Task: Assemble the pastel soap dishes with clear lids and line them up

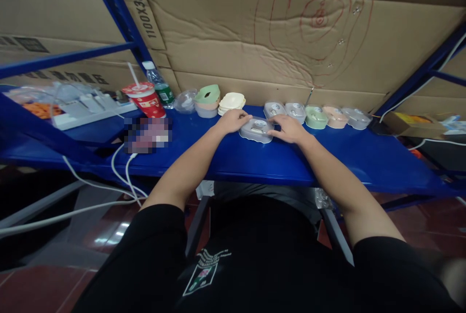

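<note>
Dim, edges stretched, glare on floor [112,235]

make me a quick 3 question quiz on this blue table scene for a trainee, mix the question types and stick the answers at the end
1. True or false: the red cup stands to the left of the bottle in the picture.

2. Which thing sits between the left hand and the right hand?
a) the red cup
b) a grey container
c) the bottle

3. Fill in the colour: in the row on the right, the green container has a ______ container just to its right.

Key: 1. true; 2. b; 3. peach (pale orange)
</note>
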Demonstrator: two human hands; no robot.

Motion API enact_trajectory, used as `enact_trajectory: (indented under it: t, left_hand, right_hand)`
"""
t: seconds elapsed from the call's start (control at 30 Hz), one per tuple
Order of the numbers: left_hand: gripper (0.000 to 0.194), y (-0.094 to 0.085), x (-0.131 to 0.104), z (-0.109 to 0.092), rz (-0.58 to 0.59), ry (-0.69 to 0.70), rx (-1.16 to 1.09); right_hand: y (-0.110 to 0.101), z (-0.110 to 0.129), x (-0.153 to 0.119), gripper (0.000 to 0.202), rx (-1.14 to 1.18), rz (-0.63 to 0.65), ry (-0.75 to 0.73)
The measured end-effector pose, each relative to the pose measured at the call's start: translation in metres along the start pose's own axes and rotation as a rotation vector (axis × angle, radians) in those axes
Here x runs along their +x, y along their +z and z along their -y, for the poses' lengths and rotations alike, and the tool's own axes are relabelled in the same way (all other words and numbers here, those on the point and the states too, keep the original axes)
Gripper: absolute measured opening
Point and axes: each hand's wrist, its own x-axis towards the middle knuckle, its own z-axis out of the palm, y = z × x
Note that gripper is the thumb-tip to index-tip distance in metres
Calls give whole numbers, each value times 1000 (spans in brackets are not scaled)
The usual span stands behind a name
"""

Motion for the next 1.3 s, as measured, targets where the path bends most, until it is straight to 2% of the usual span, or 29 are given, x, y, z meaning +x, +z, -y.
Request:
enact_trajectory:
  t: [0.17,0.23,0.3,0.4,0.5,0.57,0.63,0.73,0.8,0.87,0.97,1.03,1.2,1.3]
  left_hand:
    - [45,6,1,-4,130,-50,-167]
    - [56,10,2,-4,188,-85,-233]
    - [67,13,3,-3,197,-96,-259]
    - [66,13,4,3,98,-55,-219]
    - [54,3,7,11,-104,-36,-92]
    - [44,-6,9,17,-238,-14,20]
    - [39,-13,11,22,-317,3,112]
    - [40,-18,12,29,-324,-33,189]
    - [41,-18,12,33,-294,-56,222]
    - [43,-18,12,37,-265,-63,245]
    - [46,-17,12,40,-248,-90,259]
    - [45,-17,11,41,-245,-102,266]
    - [38,-16,12,45,-226,-87,273]
    - [38,-14,13,46,-242,-100,263]
  right_hand:
    - [-1,9,1,83,41,-46,-92]
    - [0,16,2,80,59,-14,-157]
    - [1,23,4,76,50,22,-205]
    - [-3,30,3,69,-12,50,-212]
    - [-17,32,-1,60,-147,72,-112]
    - [-27,35,-6,56,-252,46,-20]
    - [-32,41,-9,50,-295,-12,9]
    - [-26,55,-10,45,-183,-51,-105]
    - [-15,65,-9,43,-53,-25,-193]
    - [-3,71,-6,39,36,34,-206]
    - [10,70,-4,36,0,127,-109]
    - [14,64,-4,36,-77,135,-19]
    - [16,37,1,36,-89,44,244]
    - [16,17,4,36,-14,-99,393]
